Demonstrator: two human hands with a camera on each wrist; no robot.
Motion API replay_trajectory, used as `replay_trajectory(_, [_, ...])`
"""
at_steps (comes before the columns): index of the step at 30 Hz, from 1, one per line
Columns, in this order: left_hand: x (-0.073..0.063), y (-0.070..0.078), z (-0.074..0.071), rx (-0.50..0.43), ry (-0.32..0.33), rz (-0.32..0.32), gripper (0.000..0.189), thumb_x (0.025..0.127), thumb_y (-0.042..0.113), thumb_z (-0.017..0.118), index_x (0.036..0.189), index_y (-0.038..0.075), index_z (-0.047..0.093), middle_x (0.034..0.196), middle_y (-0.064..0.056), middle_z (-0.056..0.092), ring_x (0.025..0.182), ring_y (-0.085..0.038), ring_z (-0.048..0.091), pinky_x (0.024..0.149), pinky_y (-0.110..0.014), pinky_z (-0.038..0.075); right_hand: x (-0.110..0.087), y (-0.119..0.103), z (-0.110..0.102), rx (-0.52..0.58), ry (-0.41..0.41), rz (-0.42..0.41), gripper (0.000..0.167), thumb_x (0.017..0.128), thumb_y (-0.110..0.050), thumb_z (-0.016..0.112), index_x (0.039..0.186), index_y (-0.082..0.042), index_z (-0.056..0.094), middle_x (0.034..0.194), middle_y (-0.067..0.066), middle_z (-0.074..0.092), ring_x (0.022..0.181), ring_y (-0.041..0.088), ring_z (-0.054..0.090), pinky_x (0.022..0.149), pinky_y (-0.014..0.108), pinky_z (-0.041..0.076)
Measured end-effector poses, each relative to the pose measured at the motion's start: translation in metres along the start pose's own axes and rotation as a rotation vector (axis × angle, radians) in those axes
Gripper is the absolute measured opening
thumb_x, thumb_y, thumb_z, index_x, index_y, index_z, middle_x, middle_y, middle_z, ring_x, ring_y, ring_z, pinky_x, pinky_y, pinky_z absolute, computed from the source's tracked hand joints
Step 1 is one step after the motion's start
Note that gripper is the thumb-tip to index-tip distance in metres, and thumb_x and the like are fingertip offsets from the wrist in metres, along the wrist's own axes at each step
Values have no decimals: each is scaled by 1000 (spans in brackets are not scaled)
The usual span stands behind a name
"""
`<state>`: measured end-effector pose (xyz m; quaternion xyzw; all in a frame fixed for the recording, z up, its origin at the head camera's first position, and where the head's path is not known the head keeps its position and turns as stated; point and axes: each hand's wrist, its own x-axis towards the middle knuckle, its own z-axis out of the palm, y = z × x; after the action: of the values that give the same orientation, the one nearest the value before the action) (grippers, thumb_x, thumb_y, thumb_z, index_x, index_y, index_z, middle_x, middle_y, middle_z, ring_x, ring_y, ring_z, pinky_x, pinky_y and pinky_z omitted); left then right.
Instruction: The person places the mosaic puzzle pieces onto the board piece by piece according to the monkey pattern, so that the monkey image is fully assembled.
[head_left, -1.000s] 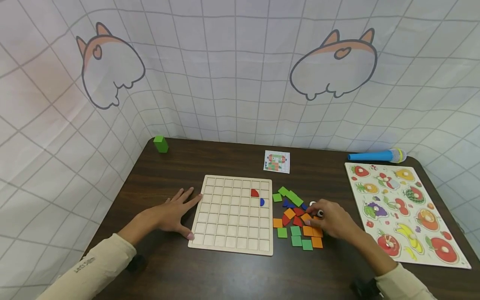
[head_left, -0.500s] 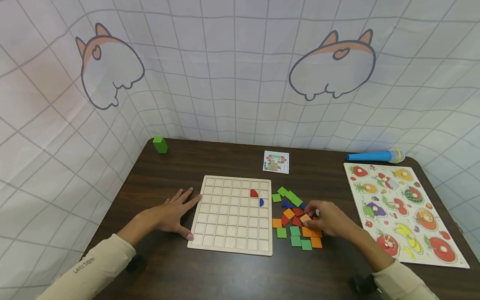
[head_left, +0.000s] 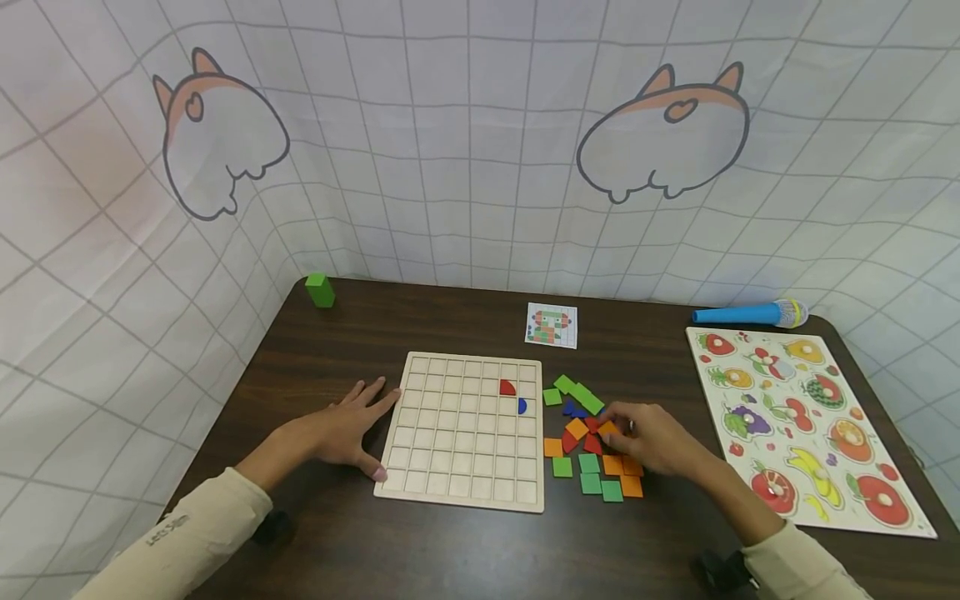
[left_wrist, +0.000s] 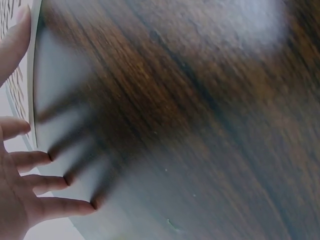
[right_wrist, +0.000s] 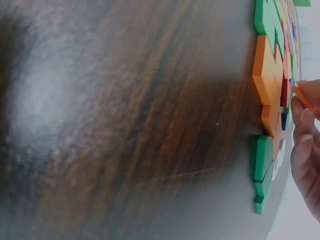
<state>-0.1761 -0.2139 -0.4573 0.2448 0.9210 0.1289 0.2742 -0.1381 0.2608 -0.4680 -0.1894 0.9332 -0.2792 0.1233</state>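
Observation:
My left hand (head_left: 345, 429) lies with spread fingers at the left edge of the pale gridded board (head_left: 457, 475), thumb and index finger touching its rim. In the left wrist view, the other fingertips (left_wrist: 57, 181) reach down to the dark table. On the board sit a red quarter-circle tile (head_left: 507, 387) and a blue half-circle tile (head_left: 522, 406). My right hand (head_left: 652, 437) pinches an orange tile (right_wrist: 302, 96) between thumb and finger, just above the loose pile. Around it are orange tiles (head_left: 632, 486), red tiles (head_left: 592, 444), blue tiles (head_left: 576, 410) and green tiles (head_left: 590, 483).
A small pattern card (head_left: 551, 325) lies behind the board. At the right are a fruit puzzle board (head_left: 780, 446) and a blue toy microphone (head_left: 750, 314). A green block (head_left: 320, 290) stands at the back left corner. White cloth (head_left: 480, 167) hangs behind the table.
My right fingers have picked up an orange tile from the pile and shifted slightly toward the red tiles. The left hand stays in place on the board's edge.

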Motion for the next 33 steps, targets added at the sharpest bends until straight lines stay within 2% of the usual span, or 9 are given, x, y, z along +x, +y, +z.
replay_trajectory(7, [-3,4,-2,-15,8,-12,126,70,60,84,162,8,16,166,-28,4,149,-58,5,105,-77,28,4,-7,-1,39,31,-35,19,96,-19,69,113,-11,70,74,-7,53,58,7,44,53,21,37])
replay_trajectory(14, [-5,6,-2,-4,10,-28,126,70,60,84,162,8,16,166,-27,5,149,-57,5,105,-78,27,10,-17,5,122,55,-68,20,95,-17,70,113,-8,68,72,-5,53,56,8,46,52,21,39])
replay_trajectory(21, [-2,2,0,4,11,-30,126,70,62,83,162,9,16,167,-26,4,150,-56,5,105,-78,26,21,-33,10,204,106,-68,30,92,-27,75,114,-8,72,76,-4,54,55,7,47,50,22,40])
replay_trajectory(28, [-4,4,0,2,10,-34,125,70,62,83,162,9,17,167,-25,4,150,-55,6,103,-80,26,36,-49,14,275,34,-57,37,94,-26,72,123,-5,70,84,-1,62,53,9,48,48,23,42])
replay_trajectory(33, [-5,4,1,2,8,-44,123,71,61,83,161,9,18,167,-24,3,151,-53,5,103,-81,24,47,-55,20,300,-1,-65,34,93,-16,71,125,-3,69,91,4,66,54,10,48,48,24,42])
